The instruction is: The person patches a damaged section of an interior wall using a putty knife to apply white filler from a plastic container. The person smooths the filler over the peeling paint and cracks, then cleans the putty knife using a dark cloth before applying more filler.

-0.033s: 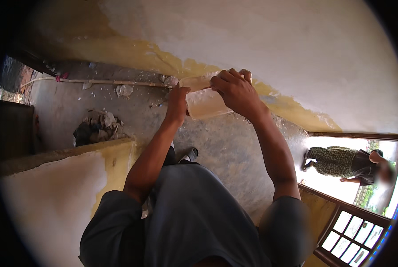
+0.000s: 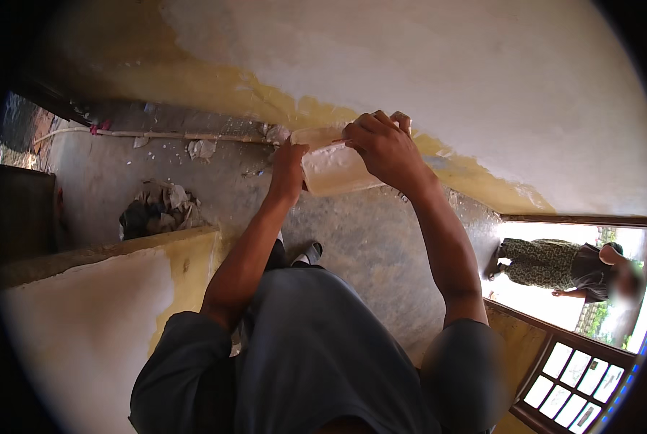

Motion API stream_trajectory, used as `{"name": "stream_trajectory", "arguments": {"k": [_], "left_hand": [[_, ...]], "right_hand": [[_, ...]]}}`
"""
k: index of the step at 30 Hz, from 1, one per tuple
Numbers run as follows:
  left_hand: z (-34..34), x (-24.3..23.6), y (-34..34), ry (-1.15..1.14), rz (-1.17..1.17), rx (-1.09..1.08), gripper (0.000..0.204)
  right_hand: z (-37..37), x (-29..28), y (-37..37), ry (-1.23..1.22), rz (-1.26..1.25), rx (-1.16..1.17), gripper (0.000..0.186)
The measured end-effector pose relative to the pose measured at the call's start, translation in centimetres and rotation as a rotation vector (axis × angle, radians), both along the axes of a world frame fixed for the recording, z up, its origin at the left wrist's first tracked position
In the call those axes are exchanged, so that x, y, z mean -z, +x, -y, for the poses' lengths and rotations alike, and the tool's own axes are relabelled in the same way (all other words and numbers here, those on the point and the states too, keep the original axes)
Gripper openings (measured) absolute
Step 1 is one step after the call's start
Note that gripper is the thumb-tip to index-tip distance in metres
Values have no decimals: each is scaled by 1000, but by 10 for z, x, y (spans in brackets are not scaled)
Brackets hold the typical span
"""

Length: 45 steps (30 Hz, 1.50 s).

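Observation:
My left hand (image 2: 288,170) is closed on the left end of a shallow, pale, translucent plastic tub (image 2: 341,173), the thumb over its rim. White paste coats part of the tub's inside. The tub is held up in front of me, tilted, near the plastered wall (image 2: 439,72). At its right end my right hand (image 2: 387,148) is closed, knuckles up, over the rim. A thin brownish edge shows under the right fingers, but most of what they grip is hidden.
A long pole (image 2: 186,134) lies along the wall's foot, among crumbs of plaster. Crumpled sacks or cloths (image 2: 160,210) lie on the floor behind a low wall (image 2: 99,304) at left. Another person (image 2: 555,264) stands at the doorway on the right, above a paned window (image 2: 573,383).
My right hand has shifted very slightly to the right over the tub. The left hand stays on the tub's end.

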State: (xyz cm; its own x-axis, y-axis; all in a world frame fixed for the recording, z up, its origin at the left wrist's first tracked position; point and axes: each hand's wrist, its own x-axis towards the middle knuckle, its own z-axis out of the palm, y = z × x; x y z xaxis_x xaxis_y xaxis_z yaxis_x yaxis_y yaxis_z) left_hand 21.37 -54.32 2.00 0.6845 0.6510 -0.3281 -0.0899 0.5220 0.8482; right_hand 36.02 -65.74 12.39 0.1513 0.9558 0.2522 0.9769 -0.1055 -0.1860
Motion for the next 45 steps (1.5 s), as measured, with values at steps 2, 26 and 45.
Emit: {"name": "stream_trajectory", "arguments": {"k": [2, 26, 45], "left_hand": [[1, 6, -3, 58, 39, 83, 41], [9, -6, 5, 13, -18, -38, 39], [5, 3, 6, -1, -52, -1, 41]], "right_hand": [[2, -3, 1, -8, -21, 52, 11], [28, -12, -12, -83, -5, -62, 7], [25, -8, -7, -99, -105, -33, 5]]}}
